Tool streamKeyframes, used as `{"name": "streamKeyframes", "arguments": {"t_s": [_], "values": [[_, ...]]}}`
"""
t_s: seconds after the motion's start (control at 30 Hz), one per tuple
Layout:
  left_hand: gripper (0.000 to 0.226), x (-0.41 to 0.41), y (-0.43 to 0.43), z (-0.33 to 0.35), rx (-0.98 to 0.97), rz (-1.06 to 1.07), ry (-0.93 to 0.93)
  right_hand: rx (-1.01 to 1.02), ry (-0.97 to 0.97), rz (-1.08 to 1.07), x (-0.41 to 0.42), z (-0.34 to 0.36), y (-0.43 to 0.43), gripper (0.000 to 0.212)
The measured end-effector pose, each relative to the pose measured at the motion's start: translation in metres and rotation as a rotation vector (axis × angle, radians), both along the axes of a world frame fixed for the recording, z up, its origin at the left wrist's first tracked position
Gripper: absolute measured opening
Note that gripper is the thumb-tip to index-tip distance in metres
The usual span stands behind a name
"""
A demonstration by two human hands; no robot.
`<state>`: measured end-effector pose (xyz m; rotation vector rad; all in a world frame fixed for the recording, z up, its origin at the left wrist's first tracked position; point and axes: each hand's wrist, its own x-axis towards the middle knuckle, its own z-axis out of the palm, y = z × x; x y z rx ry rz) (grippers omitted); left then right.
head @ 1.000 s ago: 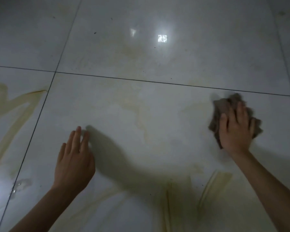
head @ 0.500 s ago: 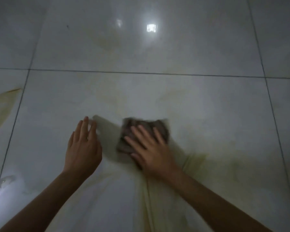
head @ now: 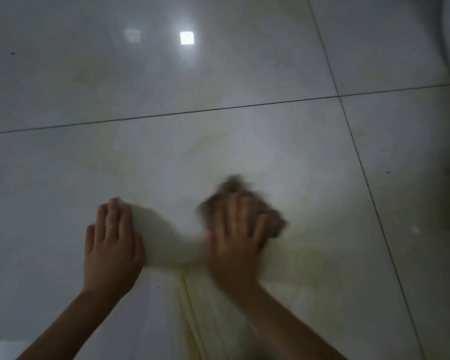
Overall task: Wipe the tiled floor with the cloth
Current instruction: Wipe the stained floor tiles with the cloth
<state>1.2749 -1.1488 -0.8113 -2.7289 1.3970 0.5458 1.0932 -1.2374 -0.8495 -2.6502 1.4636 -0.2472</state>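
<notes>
right now my left hand lies flat on the floor, palm down, fingers straight and close together, holding nothing. my right hand is just beside it to the right, also palm down. its fingers are stretched out and spread a little over the cloth, pressing it to the tile rather than gripping it. hand and cloth are both blurred, so i cannot make out finer detail there. the cloth is a brownish, bunched wad that pokes out past the fingertips and to the right of the hand. it lies on the big middle tile, well short of the grout line that runs across above it. a second grout line slants down on the right. yellowish streaks run on the tile between and below my wrists, and a fainter yellow smear spreads above the cloth. a bright square reflection shines on the far tile, with a dimmer glint just left of it. a few dark specks dot the floor.
</notes>
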Motion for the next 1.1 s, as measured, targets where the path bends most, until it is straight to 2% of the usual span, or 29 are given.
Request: {"name": "streamKeyframes", "arguments": {"t_s": [0.1,0.2,0.27,0.33,0.43,0.5,0.57,0.63,0.67,0.73,0.83,0.93,1.0,1.1], "values": [[0.071,-0.006,-0.006,0.0,-0.024,0.049,0.003,0.125,-0.001,0.425,0.033,0.004,0.034,0.048],[0.068,-0.009,-0.007,-0.004,-0.035,0.064,-0.016,0.127,-0.033,0.543,-0.006,0.001,0.009,0.044],[0.067,-0.009,-0.005,-0.007,-0.05,0.061,-0.025,0.087,0.022,0.411,-0.063,0.002,-0.024,0.046],[0.066,-0.009,-0.003,-0.01,-0.076,0.062,-0.039,0.054,0.052,0.157,-0.134,0.004,-0.057,0.052],[0.066,-0.011,-0.004,-0.01,-0.097,0.076,-0.038,0.159,0.051,-0.2,-0.218,0.012,-0.083,0.059],[0.067,-0.013,-0.006,-0.009,-0.11,0.093,-0.043,0.17,0.032,-0.424,-0.223,0.007,-0.095,0.062],[0.069,-0.015,-0.01,-0.005,-0.113,0.12,-0.038,0.148,0.018,-0.643,-0.181,0.005,-0.107,0.061],[0.071,-0.017,-0.015,0.001,-0.104,0.132,-0.046,0.137,-0.021,-0.721,-0.122,0.006,-0.112,0.054],[0.072,-0.017,-0.017,0.003,-0.096,0.127,-0.048,0.128,-0.032,-0.669,-0.094,0.007,-0.107,0.052],[0.072,-0.015,-0.02,0.008,-0.084,0.113,-0.047,0.056,-0.01,-0.428,-0.043,0.006,-0.085,0.049],[0.064,-0.012,-0.022,0.011,-0.063,0.101,-0.04,0.086,-0.004,0.116,0.008,0.006,-0.03,0.051],[0.056,-0.009,-0.022,0.012,-0.047,0.097,-0.047,0.138,0.065,0.572,-0.001,0.004,-0.016,0.049],[0.051,-0.006,-0.021,0.011,-0.036,0.091,-0.056,0.076,0.089,0.652,-0.034,0.004,-0.05,0.046],[0.038,0.003,-0.015,0.007,-0.013,0.086,-0.047,-0.051,0.167,0.416,-0.104,0.006,-0.128,0.044]]}}
